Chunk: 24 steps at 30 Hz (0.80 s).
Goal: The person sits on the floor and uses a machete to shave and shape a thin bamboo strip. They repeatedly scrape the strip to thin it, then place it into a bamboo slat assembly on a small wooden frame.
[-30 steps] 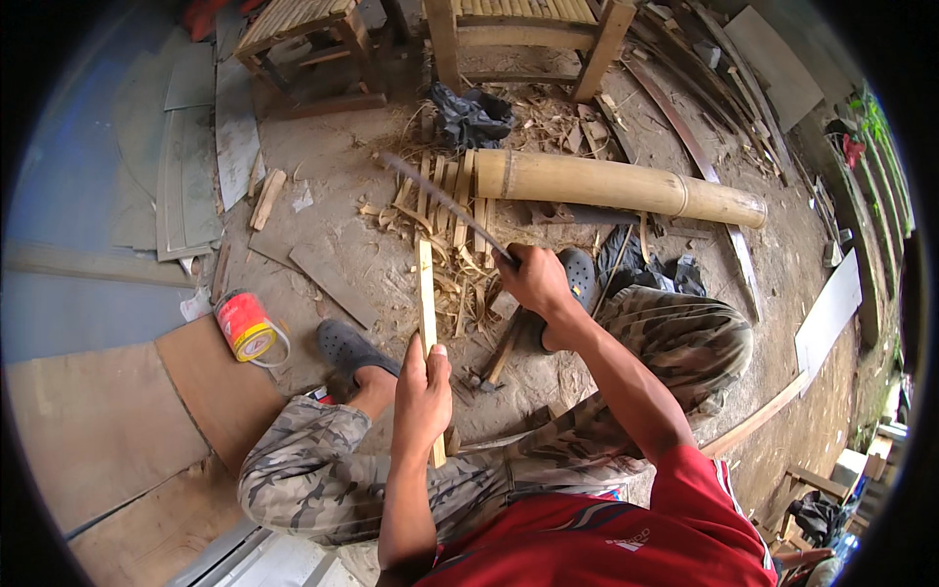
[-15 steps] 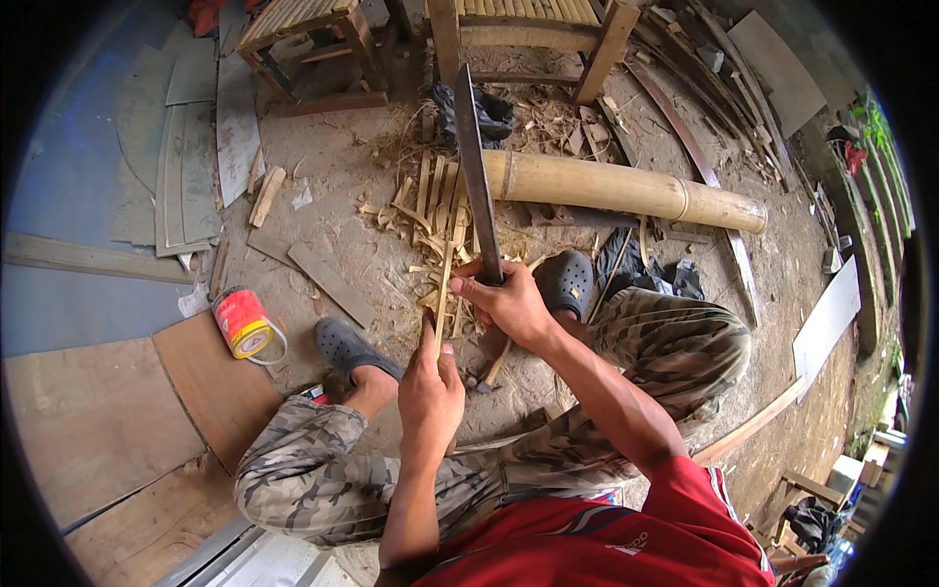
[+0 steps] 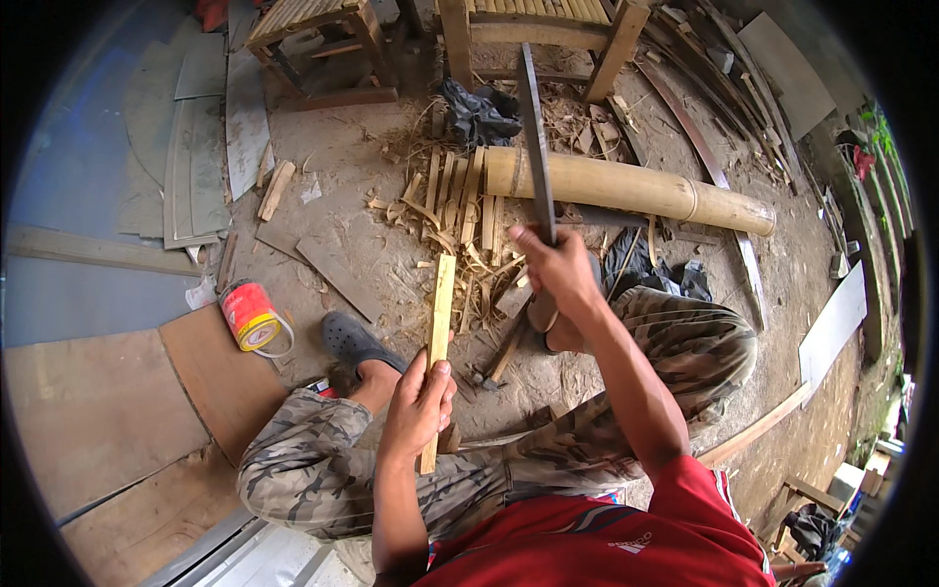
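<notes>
My left hand [image 3: 419, 406] is closed around a pale bamboo strip [image 3: 441, 313], whose broad face shows and whose far end points up the view. To its right, my right hand [image 3: 558, 266] grips the handle of a long dark machete [image 3: 537, 147]. The blade points away from me, apart from the strip, and crosses in front of a thick bamboo pole [image 3: 626, 184] on the ground. Left of the pole lie several cut bamboo strips [image 3: 453, 191] among curled shavings. The machete's handle is mostly hidden in my fist.
A hammer [image 3: 501, 364] lies between my feet. A red and yellow can [image 3: 250, 315] stands at left near plywood sheets [image 3: 108, 411]. Bamboo-slat benches [image 3: 533, 34] are at the back, with black plastic [image 3: 479, 112] below. Long boards [image 3: 699, 147] line the right.
My right hand has moved the machete right, away from the strip. My left hand has lowered slightly and turned the strip so its broad face shows.
</notes>
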Each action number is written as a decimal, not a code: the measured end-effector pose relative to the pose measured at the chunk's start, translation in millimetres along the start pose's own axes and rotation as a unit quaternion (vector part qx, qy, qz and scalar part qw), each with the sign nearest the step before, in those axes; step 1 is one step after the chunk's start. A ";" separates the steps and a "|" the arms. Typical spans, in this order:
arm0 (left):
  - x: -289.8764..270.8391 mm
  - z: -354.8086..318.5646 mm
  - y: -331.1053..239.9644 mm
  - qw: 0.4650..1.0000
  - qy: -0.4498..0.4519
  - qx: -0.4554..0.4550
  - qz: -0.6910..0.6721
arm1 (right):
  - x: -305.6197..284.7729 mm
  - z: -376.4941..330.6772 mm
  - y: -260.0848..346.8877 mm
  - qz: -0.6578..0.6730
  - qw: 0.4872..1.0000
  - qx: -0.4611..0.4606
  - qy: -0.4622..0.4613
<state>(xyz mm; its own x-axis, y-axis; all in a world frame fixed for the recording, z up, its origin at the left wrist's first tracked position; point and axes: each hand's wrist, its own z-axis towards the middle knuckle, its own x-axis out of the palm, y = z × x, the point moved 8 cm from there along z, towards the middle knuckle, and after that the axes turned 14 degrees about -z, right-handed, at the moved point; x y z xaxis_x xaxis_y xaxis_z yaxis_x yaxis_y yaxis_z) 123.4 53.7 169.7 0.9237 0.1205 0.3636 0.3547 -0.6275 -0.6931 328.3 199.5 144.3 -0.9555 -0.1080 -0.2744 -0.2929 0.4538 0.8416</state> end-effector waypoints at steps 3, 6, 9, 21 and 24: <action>0.6 1.6 0.9 1.000 0.005 -0.013 0.014 | 29.0 -21.6 17.6 -0.015 0.994 -0.051 0.097; 1.5 3.0 5.3 0.999 0.010 -0.021 0.048 | 39.5 -22.9 22.8 -0.041 0.989 -0.094 0.110; 2.7 3.6 8.7 0.997 0.010 -0.030 0.074 | 41.1 -20.9 18.6 -0.008 0.992 -0.075 0.105; 5.9 3.9 12.7 0.996 0.019 -0.073 0.038 | 8.0 0.7 5.0 0.097 0.994 -0.045 -0.009; 1.5 5.1 7.1 0.999 0.000 -0.025 -0.031 | -1.2 0.8 2.6 0.070 0.998 -0.004 -0.003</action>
<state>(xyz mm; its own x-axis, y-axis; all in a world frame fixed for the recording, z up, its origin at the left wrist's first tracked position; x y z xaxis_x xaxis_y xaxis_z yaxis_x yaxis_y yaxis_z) 128.0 53.3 162.2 0.8999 0.1614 0.4051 0.4042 -0.6571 -0.6363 328.8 201.5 146.5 -0.9870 -0.0387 -0.1558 -0.1561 0.4564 0.8760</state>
